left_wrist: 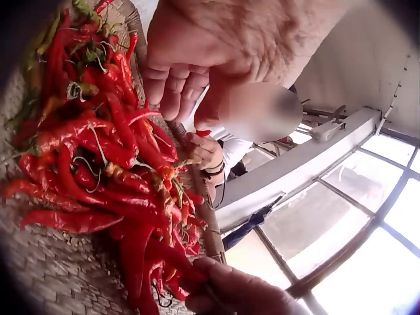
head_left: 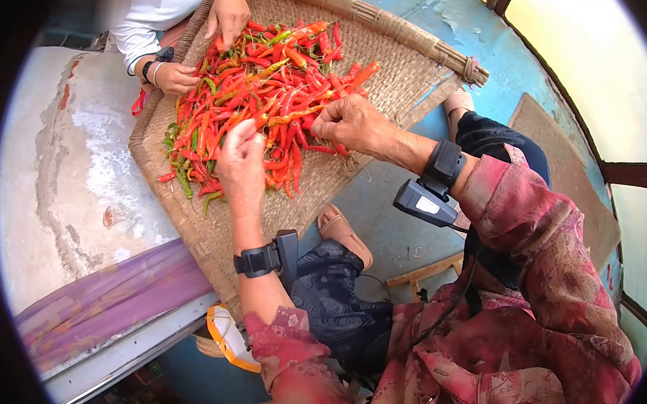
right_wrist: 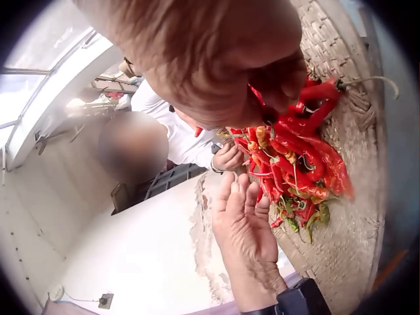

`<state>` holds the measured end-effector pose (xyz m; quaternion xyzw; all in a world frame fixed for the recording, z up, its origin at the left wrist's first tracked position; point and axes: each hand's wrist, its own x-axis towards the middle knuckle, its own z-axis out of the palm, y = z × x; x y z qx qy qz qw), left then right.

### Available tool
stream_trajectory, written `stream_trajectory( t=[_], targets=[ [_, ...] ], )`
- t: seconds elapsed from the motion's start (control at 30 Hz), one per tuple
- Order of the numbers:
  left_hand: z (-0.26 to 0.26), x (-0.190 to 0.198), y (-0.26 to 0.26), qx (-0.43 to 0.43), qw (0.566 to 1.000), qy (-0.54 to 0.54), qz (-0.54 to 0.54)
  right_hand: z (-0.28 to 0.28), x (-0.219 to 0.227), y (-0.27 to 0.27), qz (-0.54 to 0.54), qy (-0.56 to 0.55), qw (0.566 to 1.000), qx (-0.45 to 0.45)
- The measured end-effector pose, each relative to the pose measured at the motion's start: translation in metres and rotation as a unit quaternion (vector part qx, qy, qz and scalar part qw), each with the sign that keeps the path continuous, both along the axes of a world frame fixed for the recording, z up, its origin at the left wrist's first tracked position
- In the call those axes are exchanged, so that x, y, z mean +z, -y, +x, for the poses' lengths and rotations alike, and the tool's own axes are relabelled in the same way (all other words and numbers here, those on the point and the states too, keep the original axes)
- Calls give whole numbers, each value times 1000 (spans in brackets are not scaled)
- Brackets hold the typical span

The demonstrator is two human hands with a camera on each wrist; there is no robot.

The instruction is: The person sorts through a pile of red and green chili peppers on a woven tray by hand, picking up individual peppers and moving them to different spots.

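Observation:
A heap of mostly red chili peppers [head_left: 230, 100], with some green and orange ones, lies on a woven tray [head_left: 210, 232]. My left hand [head_left: 242, 164] is over the near side of the heap, palm turned upward. In the right wrist view the fingers of this left hand [right_wrist: 246, 223] look fairly straight and hold nothing. At the heap's right side is my right hand [head_left: 358, 124], its fingers curled. The left wrist view shows the right hand [left_wrist: 239, 292] pinching a red chili pepper [left_wrist: 174, 256] between thumb and finger.
Across the tray another person's two hands [head_left: 230, 15] reach to the heap's far left edge. A pale worn ledge [head_left: 53, 134] with purple cloth [head_left: 125, 293] runs along the left. Below the tray is blue floor [head_left: 405, 199], and a brown mat [head_left: 562, 172] lies right.

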<state>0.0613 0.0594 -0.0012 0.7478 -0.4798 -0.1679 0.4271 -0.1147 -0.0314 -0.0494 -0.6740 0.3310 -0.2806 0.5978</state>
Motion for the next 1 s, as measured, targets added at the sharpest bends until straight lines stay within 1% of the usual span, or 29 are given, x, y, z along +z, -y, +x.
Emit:
stream_trajectory(
  t=[0.03,0.07,0.13,0.17,0.2,0.27,0.3,0.33,0.37,0.4,0.47,0.5,0.53,0.57,0.6,0.63,0.67,0.7,0.73,0.77,0.8,0.83,0.87,0.9,0.93,0.97,1.0],
  targets=[
    [-13,-3,3,-36,998,47,25,-2,5,1,37,5,999,-8],
    [-32,10,3,-89,986,127,60,-4,5,2,38,3,999,-9],
    [-42,2,7,-129,975,178,43,-7,11,4,79,26,996,19],
    [-45,-1,8,-128,975,178,43,-10,14,4,98,39,994,34],
    [-47,-3,10,-143,974,168,45,-11,15,5,98,39,994,34],
    [-49,-7,14,-160,974,156,45,-15,15,6,81,58,993,66],
    [-48,-9,16,-146,985,82,42,-16,16,6,81,57,993,64],
    [-47,-10,17,-132,990,7,41,-18,16,6,91,107,987,76],
    [-44,-12,18,-129,991,25,15,-19,17,6,101,156,979,89],
    [-43,-8,19,-131,991,26,15,-21,21,6,101,157,979,87],
    [-38,2,19,-36,993,-102,-38,-24,30,6,109,170,979,27],
    [-29,7,19,0,988,-117,-100,-23,26,9,124,132,983,9],
    [-16,13,18,36,977,-132,-160,-24,21,12,125,133,983,8],
    [-1,18,16,87,953,-163,-241,-24,13,14,39,67,997,18],
    [10,23,13,137,918,-193,-319,-24,4,15,-47,1,999,27],
    [18,24,5,136,918,-192,-318,-22,-5,14,-191,-31,981,13],
    [24,24,-5,215,893,-253,-303,-22,-6,11,-191,-30,981,13],
    [29,21,-13,293,858,-310,-285,-23,-6,4,-213,-83,972,50],
    [31,13,-17,294,858,-309,-286,-24,-6,-2,-233,-134,959,87],
    [32,4,-20,245,898,-322,-172,-26,-8,-5,-271,-137,946,114],
    [34,-3,-21,192,922,-331,-54,-24,-10,-8,-272,-136,946,114],
    [23,-3,-17,141,947,-286,34,-24,-9,-11,-293,-178,931,128],
    [6,-5,-11,87,960,-237,123,-24,-9,-13,-312,-219,914,141],
    [-12,-8,-5,54,974,-128,179,-24,-10,-13,-328,-219,907,147],
    [-25,-12,1,21,972,-17,233,-23,-12,-14,-328,-220,907,148],
    [-27,-25,7,-1,964,84,251,-21,-15,-15,-355,-235,894,139],
    [-32,-29,11,-22,946,186,267,-18,-15,-15,-383,-249,880,130]
  ],
)
